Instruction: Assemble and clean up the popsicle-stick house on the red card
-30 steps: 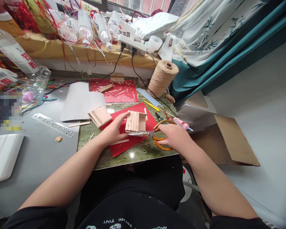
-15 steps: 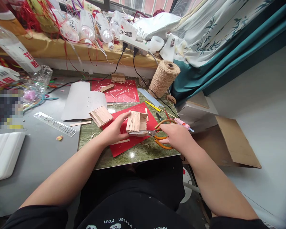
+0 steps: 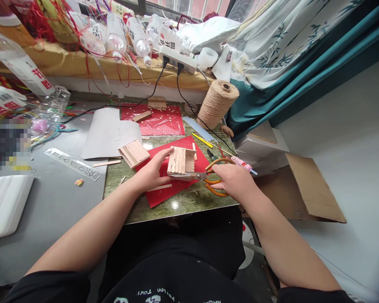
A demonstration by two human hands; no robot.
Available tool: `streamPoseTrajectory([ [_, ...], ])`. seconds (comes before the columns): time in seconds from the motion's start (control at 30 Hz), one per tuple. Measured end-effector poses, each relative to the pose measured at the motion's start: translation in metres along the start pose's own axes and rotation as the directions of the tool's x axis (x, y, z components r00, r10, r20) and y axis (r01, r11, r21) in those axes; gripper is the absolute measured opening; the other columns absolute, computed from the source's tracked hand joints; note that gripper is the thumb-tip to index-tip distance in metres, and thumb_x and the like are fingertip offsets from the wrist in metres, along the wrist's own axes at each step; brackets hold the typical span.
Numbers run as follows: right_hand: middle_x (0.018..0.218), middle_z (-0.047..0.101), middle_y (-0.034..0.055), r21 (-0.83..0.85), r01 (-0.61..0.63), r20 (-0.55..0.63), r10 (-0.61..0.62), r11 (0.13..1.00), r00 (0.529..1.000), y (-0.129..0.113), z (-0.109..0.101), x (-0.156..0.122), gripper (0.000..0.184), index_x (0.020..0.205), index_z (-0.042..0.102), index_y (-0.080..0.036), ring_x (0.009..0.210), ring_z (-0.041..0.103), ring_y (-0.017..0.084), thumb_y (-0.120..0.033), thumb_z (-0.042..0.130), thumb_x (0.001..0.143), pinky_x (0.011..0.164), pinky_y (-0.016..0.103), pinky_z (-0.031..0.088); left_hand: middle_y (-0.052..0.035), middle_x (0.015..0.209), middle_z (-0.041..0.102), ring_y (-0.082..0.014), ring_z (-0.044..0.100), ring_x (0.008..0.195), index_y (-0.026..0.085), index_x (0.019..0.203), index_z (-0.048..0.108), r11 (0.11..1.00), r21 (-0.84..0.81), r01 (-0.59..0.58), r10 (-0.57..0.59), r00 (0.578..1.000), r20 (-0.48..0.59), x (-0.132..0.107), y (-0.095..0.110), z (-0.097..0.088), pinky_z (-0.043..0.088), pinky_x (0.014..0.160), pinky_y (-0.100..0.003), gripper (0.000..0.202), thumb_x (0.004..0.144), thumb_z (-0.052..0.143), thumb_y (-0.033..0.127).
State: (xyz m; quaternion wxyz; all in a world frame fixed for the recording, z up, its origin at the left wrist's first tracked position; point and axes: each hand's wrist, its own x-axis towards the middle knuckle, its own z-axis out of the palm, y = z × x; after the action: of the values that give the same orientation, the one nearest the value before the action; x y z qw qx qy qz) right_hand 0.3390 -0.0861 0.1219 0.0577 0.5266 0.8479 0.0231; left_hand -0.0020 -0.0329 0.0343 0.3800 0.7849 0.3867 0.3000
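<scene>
My left hand (image 3: 151,172) grips a small panel of glued wooden sticks (image 3: 180,160), held upright over a red paper sheet (image 3: 172,185). My right hand (image 3: 235,181) is closed on orange-handled scissors (image 3: 213,176); their blades reach left under the bottom edge of the stick panel. A second panel of wooden sticks (image 3: 134,153) lies flat to the left on the green mat (image 3: 189,202). A loose stick (image 3: 158,187) lies on the red sheet below my left hand.
A spool of jute twine (image 3: 217,104) stands at the back right, with a power strip (image 3: 178,61) and plastic bottles (image 3: 123,35) behind. A grey card (image 3: 109,132), a clear ruler (image 3: 72,164), a pink glue gun (image 3: 241,164) and an open cardboard box (image 3: 300,189) surround the mat.
The scissor handles have drawn closer together in my right hand. The stick panel has shifted very slightly; my left hand keeps its grip.
</scene>
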Motion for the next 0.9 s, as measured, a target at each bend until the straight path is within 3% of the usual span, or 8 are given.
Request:
streamPoseTrajectory([
  [0.57, 0.088, 0.077, 0.0083, -0.033, 0.045, -0.091, -0.048, 0.998, 0.995, -0.0014, -0.001, -0.0032, 0.026, 0.11, 0.073, -0.018, 0.083, 0.069, 0.027, -0.043, 0.072, 0.1, 0.069, 0.035, 0.035, -0.0146, 0.177, 0.038, -0.0353, 0.047, 0.16, 0.033, 0.173, 0.023, 1.0, 0.002, -0.011, 0.011, 1.0, -0.005, 0.0003, -0.0023, 0.0004, 0.041, 0.133, -0.055, 0.102, 0.09, 0.081, 0.042],
  [0.9, 0.087, 0.076, 0.0078, -0.033, 0.044, -0.105, -0.048, 0.998, 0.993, -0.0009, 0.0029, -0.0058, 0.027, 0.111, 0.073, -0.019, 0.083, 0.068, 0.026, -0.043, 0.073, 0.101, 0.07, 0.035, 0.035, -0.015, 0.177, 0.038, -0.0351, 0.048, 0.16, 0.033, 0.174, 0.022, 1.0, -0.011, -0.014, 0.014, 1.0, -0.011, 0.0003, -0.0055, 0.0024, 0.042, 0.132, -0.055, 0.103, 0.09, 0.082, 0.044],
])
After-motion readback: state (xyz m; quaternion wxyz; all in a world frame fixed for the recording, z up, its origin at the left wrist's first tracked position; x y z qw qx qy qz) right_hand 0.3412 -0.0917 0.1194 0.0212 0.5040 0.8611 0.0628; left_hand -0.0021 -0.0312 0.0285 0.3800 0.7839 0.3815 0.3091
